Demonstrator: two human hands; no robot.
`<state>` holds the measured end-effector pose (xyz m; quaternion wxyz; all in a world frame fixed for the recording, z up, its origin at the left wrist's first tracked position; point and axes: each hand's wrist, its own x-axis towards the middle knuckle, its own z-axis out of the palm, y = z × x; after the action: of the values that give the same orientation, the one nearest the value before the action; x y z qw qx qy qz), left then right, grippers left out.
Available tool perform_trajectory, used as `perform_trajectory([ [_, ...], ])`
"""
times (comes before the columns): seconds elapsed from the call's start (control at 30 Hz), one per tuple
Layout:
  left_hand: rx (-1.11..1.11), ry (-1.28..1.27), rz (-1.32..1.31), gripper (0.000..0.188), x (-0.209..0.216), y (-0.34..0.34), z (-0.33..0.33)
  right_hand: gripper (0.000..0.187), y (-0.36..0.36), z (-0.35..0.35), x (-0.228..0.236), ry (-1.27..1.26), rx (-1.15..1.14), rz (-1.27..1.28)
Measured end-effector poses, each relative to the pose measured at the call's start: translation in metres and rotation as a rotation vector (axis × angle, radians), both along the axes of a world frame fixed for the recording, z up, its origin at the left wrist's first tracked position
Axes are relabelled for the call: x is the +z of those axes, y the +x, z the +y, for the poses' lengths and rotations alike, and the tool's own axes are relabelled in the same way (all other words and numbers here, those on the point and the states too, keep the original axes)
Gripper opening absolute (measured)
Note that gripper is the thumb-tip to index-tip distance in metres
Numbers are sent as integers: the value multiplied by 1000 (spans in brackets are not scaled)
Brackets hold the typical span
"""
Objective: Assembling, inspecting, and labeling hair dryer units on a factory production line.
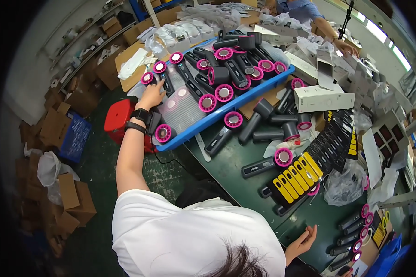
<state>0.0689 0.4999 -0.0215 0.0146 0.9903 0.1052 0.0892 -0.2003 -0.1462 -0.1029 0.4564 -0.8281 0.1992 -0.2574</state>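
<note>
My left arm reaches forward to a blue-rimmed tray [226,107] piled with black hair-dryer-shaped devices with pink rings. My left hand [152,95] is over the tray's left end. Its index finger is stretched out and touches, or nearly touches, the handle of a hair dryer [168,85]; nothing shows in its grip. Another hair dryer [163,132] lies close to my wrist. My right hand [302,243] hangs by the green table's [282,224] near edge, its fingers loosely bent, apart and empty.
Several dryers [219,141] lie right of the tray. Beyond are black-and-yellow cards [293,180], a clear plastic bag [344,187] and white boxes [323,98]. A dryer row [349,237] lies at lower right. A red bin [118,115] stands left. Another person's arm [326,27] reaches in behind.
</note>
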Motion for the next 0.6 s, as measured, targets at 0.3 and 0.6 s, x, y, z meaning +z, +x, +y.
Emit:
perform_trajectory([
  [0.3,5,-13,64,65,-1,9,-14,33,2,-1,-4,-58,-8,14],
  [0.6,95,-128,183,68,22,3,-31,31,2,-1,-4,-60,-18,25],
])
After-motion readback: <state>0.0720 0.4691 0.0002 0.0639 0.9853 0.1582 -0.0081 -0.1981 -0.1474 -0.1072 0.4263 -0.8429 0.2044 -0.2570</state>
